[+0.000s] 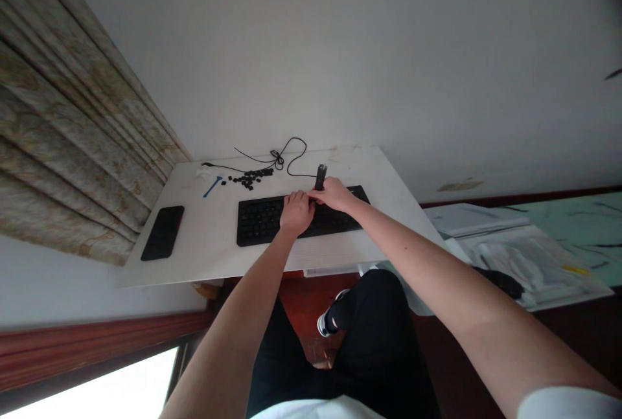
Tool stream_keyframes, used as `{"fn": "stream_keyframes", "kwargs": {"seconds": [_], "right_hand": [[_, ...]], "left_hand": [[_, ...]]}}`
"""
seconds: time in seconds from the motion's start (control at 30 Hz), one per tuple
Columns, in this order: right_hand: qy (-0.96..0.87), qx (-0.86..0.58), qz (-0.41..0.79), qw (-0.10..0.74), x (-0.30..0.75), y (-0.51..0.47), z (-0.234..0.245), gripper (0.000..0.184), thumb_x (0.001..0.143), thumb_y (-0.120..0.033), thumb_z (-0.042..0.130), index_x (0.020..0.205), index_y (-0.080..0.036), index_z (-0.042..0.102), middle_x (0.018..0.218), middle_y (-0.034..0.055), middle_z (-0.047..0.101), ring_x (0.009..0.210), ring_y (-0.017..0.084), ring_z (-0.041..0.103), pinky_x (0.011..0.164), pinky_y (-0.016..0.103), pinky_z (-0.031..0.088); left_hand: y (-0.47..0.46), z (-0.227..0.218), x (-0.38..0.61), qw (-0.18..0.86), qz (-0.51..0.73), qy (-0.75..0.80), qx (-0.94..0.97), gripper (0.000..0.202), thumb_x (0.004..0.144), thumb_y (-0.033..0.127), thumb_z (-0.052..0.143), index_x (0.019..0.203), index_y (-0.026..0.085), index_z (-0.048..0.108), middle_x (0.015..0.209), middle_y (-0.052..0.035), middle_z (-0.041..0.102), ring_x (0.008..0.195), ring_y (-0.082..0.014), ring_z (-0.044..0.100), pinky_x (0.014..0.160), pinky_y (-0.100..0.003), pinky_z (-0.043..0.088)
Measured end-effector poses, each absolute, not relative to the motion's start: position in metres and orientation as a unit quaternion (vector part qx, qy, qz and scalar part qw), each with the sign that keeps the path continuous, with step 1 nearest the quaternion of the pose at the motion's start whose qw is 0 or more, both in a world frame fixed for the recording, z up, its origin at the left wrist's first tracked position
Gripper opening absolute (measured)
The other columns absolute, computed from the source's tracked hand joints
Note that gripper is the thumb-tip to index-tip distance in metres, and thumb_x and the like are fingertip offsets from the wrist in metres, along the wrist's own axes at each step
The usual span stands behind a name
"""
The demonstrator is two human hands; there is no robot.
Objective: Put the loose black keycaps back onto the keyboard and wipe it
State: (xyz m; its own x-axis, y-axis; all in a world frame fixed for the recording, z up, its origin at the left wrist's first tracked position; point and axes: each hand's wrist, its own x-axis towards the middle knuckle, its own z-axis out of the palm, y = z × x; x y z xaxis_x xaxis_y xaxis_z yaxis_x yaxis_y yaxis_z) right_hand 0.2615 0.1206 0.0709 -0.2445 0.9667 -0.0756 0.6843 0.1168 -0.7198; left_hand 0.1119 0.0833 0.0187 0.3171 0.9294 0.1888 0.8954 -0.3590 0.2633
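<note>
Keyboard, black, flat on the white table. Left hand curled knuckles-up on the middle keys; holding anything or not, cannot tell. Right hand touching it, clenched around a dark tool standing upright over the top row. Loose keycaps heaped behind the keyboard, blue stick to their left, tangled cable beyond, dark phone at the left.

The one camera sits on my head, facing forward and down at the white desk, which lies fairly far off.
</note>
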Motion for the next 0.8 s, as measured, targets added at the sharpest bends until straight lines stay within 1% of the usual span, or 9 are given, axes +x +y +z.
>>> {"fn": "stream_keyframes", "kwargs": {"seconds": [0.17, 0.3, 0.4, 0.47, 0.5, 0.57, 0.6, 0.7, 0.8], "right_hand": [[-0.682, -0.591, 0.368, 0.225, 0.252, 0.123, 0.076, 0.030, 0.077, -0.039, 0.081, 0.075, -0.011, 0.070, 0.065, 0.0108, 0.071, 0.066, 0.021, 0.071, 0.060, 0.026, 0.057], [-0.617, -0.583, 0.444, 0.288, 0.258, 0.126, 0.077, 0.032, 0.082, -0.042, 0.076, 0.080, -0.011, 0.069, 0.070, 0.0109, 0.073, 0.064, 0.018, 0.071, 0.060, 0.026, 0.061], [-0.561, -0.641, 0.390, 0.349, 0.285, 0.131, 0.075, 0.039, 0.089, -0.048, 0.065, 0.085, -0.010, 0.069, 0.071, 0.0125, 0.073, 0.063, 0.019, 0.071, 0.059, 0.027, 0.060], [-0.525, -0.715, 0.303, 0.349, 0.312, 0.135, 0.073, 0.050, 0.094, -0.055, 0.053, 0.090, -0.009, 0.070, 0.073, 0.0158, 0.073, 0.067, 0.022, 0.072, 0.060, 0.029, 0.060], [-0.512, -0.758, 0.247, 0.321, 0.326, 0.136, 0.071, 0.054, 0.095, -0.057, 0.049, 0.093, -0.008, 0.071, 0.076, 0.0185, 0.073, 0.073, 0.025, 0.073, 0.062, 0.031, 0.060], [-0.503, -0.825, 0.130, 0.222, 0.353, 0.136, 0.065, 0.059, 0.092, -0.059, 0.051, 0.098, -0.005, 0.072, 0.089, 0.0257, 0.073, 0.089, 0.032, 0.073, 0.072, 0.037, 0.059], [-0.505, -0.841, 0.093, 0.170, 0.365, 0.135, 0.062, 0.060, 0.091, -0.060, 0.052, 0.100, -0.004, 0.072, 0.095, 0.0280, 0.072, 0.095, 0.035, 0.072, 0.076, 0.041, 0.058], [-0.534, -0.842, 0.056, 0.054, 0.385, 0.126, 0.049, 0.062, 0.091, -0.061, 0.051, 0.104, -0.005, 0.073, 0.102, 0.0304, 0.071, 0.101, 0.039, 0.069, 0.080, 0.045, 0.055], [-0.559, -0.827, 0.054, 0.011, 0.390, 0.117, 0.038, 0.067, 0.091, -0.066, 0.045, 0.102, -0.006, 0.073, 0.102, 0.0307, 0.071, 0.100, 0.039, 0.069, 0.077, 0.045, 0.053]], "left_hand": [[0.083, 0.019, 0.111, 0.059, 0.162, 0.557, 0.813, 0.027, 0.101, 0.032, 0.042, 0.119, 0.017, 0.055, 0.115, -0.0118, 0.062, 0.114, -0.0276, 0.053, 0.097, -0.042, 0.038], [0.084, 0.019, 0.109, 0.072, 0.174, 0.556, 0.810, 0.020, 0.101, 0.029, 0.042, 0.110, 0.021, 0.057, 0.112, -0.0092, 0.063, 0.111, -0.0258, 0.054, 0.096, -0.041, 0.038], [0.084, 0.019, 0.109, 0.086, 0.188, 0.556, 0.805, 0.018, 0.100, 0.029, 0.042, 0.107, 0.022, 0.058, 0.110, -0.0081, 0.063, 0.110, -0.0249, 0.054, 0.097, -0.040, 0.038], [0.084, 0.019, 0.109, 0.096, 0.200, 0.560, 0.798, 0.018, 0.100, 0.028, 0.042, 0.106, 0.022, 0.058, 0.109, -0.0073, 0.063, 0.109, -0.0239, 0.055, 0.097, -0.040, 0.038], [0.085, 0.019, 0.109, 0.101, 0.207, 0.562, 0.794, 0.017, 0.101, 0.028, 0.042, 0.106, 0.022, 0.058, 0.109, -0.0071, 0.063, 0.109, -0.0235, 0.055, 0.097, -0.039, 0.038], [0.085, 0.019, 0.109, 0.108, 0.217, 0.566, 0.788, 0.017, 0.101, 0.028, 0.043, 0.105, 0.022, 0.058, 0.108, -0.0068, 0.063, 0.108, -0.0230, 0.055, 0.097, -0.039, 0.039], [0.085, 0.019, 0.109, 0.111, 0.223, 0.567, 0.785, 0.017, 0.100, 0.028, 0.043, 0.104, 0.022, 0.058, 0.107, -0.0068, 0.064, 0.108, -0.0228, 0.056, 0.097, -0.039, 0.039], [0.086, 0.019, 0.108, 0.117, 0.241, 0.572, 0.775, 0.016, 0.100, 0.027, 0.045, 0.102, 0.021, 0.059, 0.106, -0.0065, 0.064, 0.106, -0.0220, 0.057, 0.096, -0.038, 0.040], [0.086, 0.019, 0.108, 0.125, 0.255, 0.577, 0.766, 0.015, 0.099, 0.026, 0.046, 0.100, 0.021, 0.060, 0.105, -0.0063, 0.065, 0.105, -0.0213, 0.058, 0.096, -0.037, 0.041]]}}
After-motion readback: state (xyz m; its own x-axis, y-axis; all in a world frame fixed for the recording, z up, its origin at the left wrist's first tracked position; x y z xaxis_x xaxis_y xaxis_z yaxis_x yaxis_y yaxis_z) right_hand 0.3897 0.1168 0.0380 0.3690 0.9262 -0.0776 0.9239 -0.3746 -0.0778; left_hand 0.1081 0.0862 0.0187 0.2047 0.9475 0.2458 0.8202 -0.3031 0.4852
